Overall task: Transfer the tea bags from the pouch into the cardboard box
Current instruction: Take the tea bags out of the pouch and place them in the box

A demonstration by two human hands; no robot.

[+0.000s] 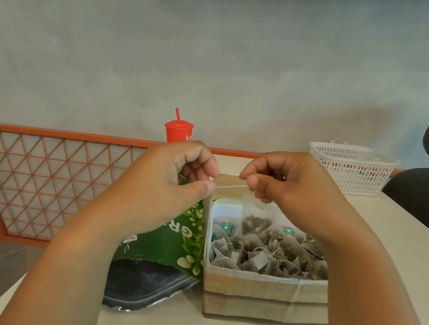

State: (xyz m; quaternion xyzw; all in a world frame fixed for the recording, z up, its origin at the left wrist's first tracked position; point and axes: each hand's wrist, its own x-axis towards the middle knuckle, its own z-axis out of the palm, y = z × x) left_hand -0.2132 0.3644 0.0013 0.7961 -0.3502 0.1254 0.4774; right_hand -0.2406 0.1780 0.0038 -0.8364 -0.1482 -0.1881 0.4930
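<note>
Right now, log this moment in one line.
left hand: pinches string | right hand: holds tea bag above cardboard box | pouch: lying beside it

Holding left hand and right hand raised side by side at mid-scene, backs up, near each other but apart. Pinching one end of a thin string between left thumb and forefinger, remaining left fingers curling toward the palm. Pinching the other end between right thumb and forefinger, other right fingers curling under. Extending both bare forearms in from the near corners, converging toward the far side.
</note>
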